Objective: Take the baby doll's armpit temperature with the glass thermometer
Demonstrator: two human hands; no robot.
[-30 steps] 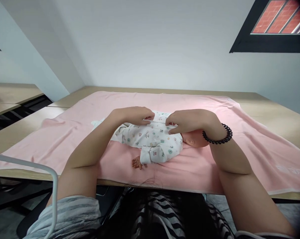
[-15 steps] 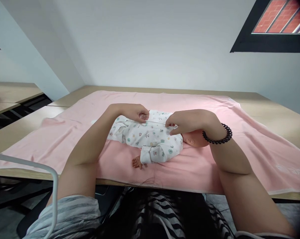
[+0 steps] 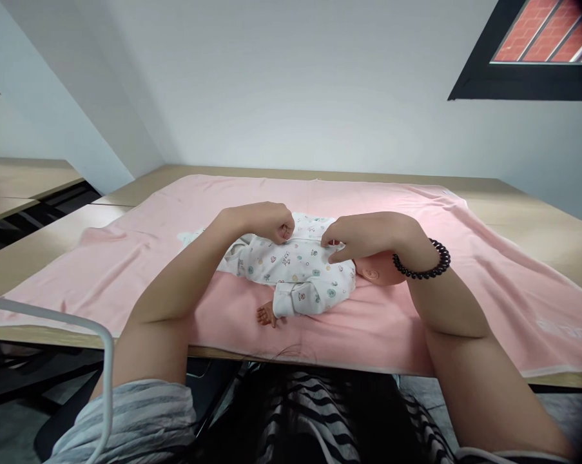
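Note:
A baby doll in a white printed outfit [image 3: 295, 264] lies on a pink blanket [image 3: 252, 325], its head [image 3: 378, 269] to the right and partly behind my right wrist. My left hand [image 3: 277, 223] is closed at the middle of the outfit's front, fingertips curled against the cloth. Near the doll's chest, my right hand [image 3: 353, 235] has thumb and forefinger pinched on the outfit's edge. One doll hand [image 3: 266, 314] sticks out of the near sleeve, palm up. The far sleeve is partly hidden behind my hands.
The blanket covers much of a wooden table [image 3: 523, 206] standing by a white wall. A white curved bar [image 3: 107, 361] rises at the lower left. Another table [image 3: 24, 177] stands at the far left, and a dark-framed window [image 3: 523, 80] is at the upper right.
My left hand has moved slightly right along the outfit, and its fingers have closed further. My right hand has stayed in place.

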